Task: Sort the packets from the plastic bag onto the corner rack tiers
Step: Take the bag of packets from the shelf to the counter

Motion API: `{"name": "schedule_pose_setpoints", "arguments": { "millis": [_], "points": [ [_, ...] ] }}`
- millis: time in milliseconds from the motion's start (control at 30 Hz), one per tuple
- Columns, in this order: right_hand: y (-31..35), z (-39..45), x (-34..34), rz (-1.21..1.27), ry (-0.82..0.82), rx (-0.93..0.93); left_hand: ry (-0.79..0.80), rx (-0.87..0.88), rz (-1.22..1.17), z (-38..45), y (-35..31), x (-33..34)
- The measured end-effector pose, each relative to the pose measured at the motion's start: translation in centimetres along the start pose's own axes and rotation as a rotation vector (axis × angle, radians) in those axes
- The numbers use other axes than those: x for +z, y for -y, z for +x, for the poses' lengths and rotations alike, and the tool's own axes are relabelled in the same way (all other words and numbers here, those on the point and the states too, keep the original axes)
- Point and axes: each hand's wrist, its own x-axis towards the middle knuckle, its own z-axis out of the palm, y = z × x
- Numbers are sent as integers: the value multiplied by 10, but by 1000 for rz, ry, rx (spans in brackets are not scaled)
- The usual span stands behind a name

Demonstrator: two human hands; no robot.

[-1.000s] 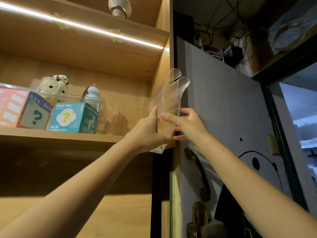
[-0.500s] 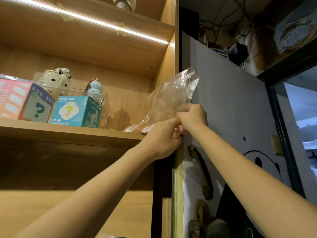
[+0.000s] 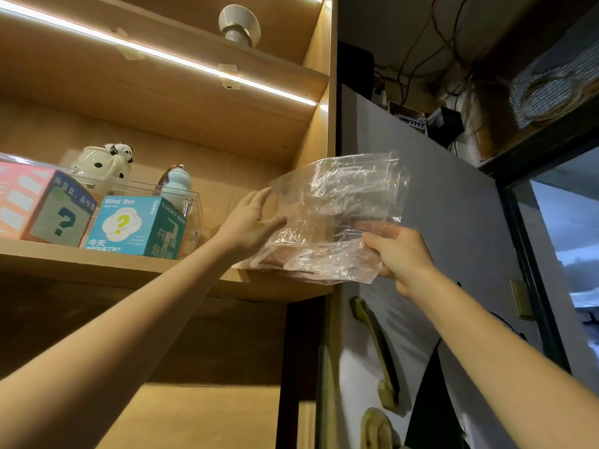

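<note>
Two hands reach up to one clear plastic bag (image 3: 337,215) lying on the right end of a wooden shelf (image 3: 129,264), its crumpled mouth hanging past the shelf's edge. The right hand (image 3: 400,251) pinches the bag's lower right edge — fingers closed on the film. The left hand (image 3: 249,222) is spread flat against the bag's left side. Two printed boxes — one teal (image 3: 136,226), one pink (image 3: 39,205) — and two figurines sit further left.

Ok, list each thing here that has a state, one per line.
Clear crinkled plastic bag: mouth spread, lower edge on wooden shelf.
Right hand: grip pinching the bag.
Left hand: fingers open against the bag.
LED light strip: lit.
Teal cardboard blind box: closed.
</note>
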Motion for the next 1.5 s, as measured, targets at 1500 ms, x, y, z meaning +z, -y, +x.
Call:
{"name": "schedule_pose_setpoints", "arguments": {
  "millis": [1500],
  "points": [
    [-2,-30,-29,557,196,188,159,-328,-790,-63,-7,-44]
  ]
}}
